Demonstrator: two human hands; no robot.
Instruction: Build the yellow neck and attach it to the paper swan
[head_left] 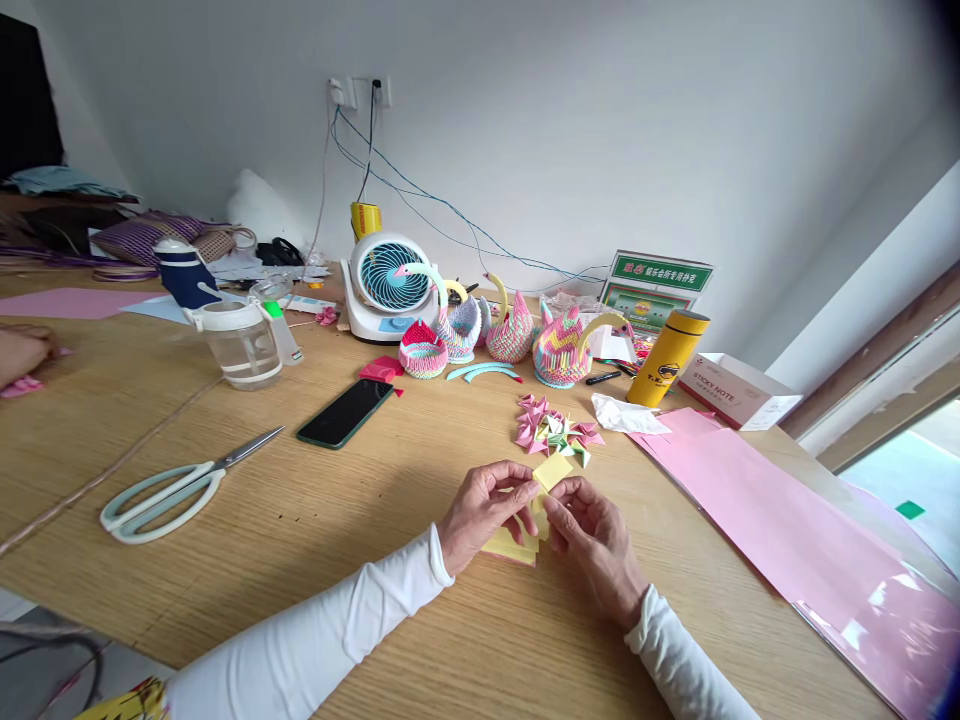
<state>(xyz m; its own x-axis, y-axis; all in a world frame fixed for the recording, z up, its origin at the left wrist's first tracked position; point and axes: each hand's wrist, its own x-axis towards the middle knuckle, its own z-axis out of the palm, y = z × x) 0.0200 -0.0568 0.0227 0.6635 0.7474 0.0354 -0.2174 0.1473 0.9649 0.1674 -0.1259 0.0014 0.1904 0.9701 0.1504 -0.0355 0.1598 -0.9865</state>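
Left hand (486, 505) and right hand (592, 535) both pinch one yellow paper slip (552, 470) above a yellow stack (510, 545)

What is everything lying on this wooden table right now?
small yellow paper slip: one, yellow, pinched by both hands
yellow paper stack: one, under the hands
folded paper triangles: a pile, pink and green, beyond the hands
modular paper swans: several, multicoloured, far centre
pale green scissors: one, left
black phone: one, centre
yellow flask: one, right
pink paper sheets: several, right
small desk fan: one, white
left hand: grip shut on slip
right hand: grip shut on slip
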